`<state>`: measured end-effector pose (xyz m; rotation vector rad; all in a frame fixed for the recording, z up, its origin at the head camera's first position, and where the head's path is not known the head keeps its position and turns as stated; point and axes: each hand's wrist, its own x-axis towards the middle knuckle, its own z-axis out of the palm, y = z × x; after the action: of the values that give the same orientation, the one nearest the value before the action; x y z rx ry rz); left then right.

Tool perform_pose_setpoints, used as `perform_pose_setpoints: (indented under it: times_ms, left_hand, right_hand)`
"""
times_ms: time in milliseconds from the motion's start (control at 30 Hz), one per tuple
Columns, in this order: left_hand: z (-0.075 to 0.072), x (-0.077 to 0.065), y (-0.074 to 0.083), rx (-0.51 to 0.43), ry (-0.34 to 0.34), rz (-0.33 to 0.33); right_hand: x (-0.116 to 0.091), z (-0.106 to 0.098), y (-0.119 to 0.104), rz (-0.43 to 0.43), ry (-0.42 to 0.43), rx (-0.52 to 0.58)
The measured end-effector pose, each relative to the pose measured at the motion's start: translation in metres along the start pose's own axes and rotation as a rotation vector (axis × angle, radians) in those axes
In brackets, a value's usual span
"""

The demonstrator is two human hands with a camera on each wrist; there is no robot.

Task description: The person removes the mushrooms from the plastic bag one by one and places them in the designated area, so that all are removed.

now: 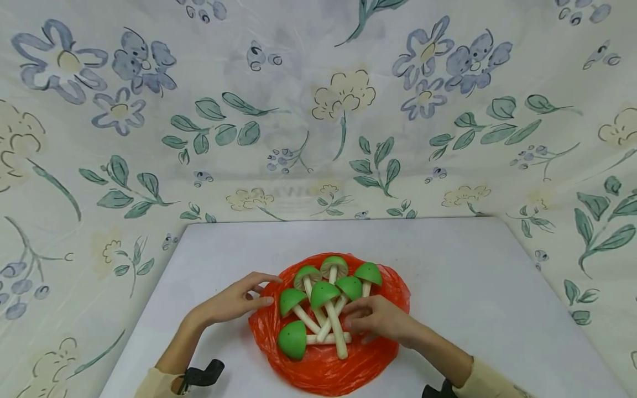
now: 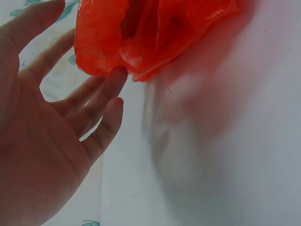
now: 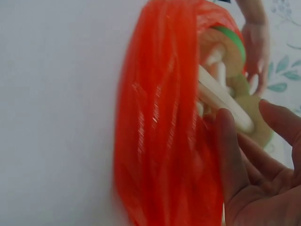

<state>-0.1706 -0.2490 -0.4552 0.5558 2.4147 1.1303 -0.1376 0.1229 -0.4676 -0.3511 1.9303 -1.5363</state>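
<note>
Several toy mushrooms (image 1: 325,296) with green caps and pale stems lie piled in a red plastic bag (image 1: 318,376), whose sides are spread low around them. At the bag's left side, my left hand (image 1: 239,298) has its fingers apart. In the left wrist view, the fingertips touch the bag's edge (image 2: 108,52), and the palm holds nothing. Over the bag's right part is my right hand (image 1: 380,320), fingers loosely bent beside the stems. The right wrist view shows its thumb and fingers apart near a pale stem (image 3: 225,99), with nothing gripped between them.
The bag lies on a white table (image 1: 473,298) near its front edge. Behind it hangs a cloth (image 1: 298,121) printed with flowers and leaves, which also flanks the table. A black strap device (image 1: 204,375) sits at the left wrist.
</note>
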Motion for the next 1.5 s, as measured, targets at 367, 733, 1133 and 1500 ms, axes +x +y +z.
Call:
perform_pose_setpoints:
  times_ms: [367,733,1133,1500]
  left_hand:
    - [0.001,-0.001,-0.002,0.018,0.008,0.012]
    - [0.003,0.000,-0.002,0.028,0.013,0.026]
    - [0.003,0.002,0.000,0.006,0.008,0.027]
    - [0.005,0.004,0.000,-0.014,0.005,0.061]
  right_hand:
    - [0.009,0.018,0.008,0.014,0.062,-0.011]
    - [0.011,0.030,0.010,0.021,0.117,-0.050]
    - [0.012,0.025,0.014,0.016,0.070,0.020]
    - [0.010,0.025,0.012,0.003,0.022,0.096]
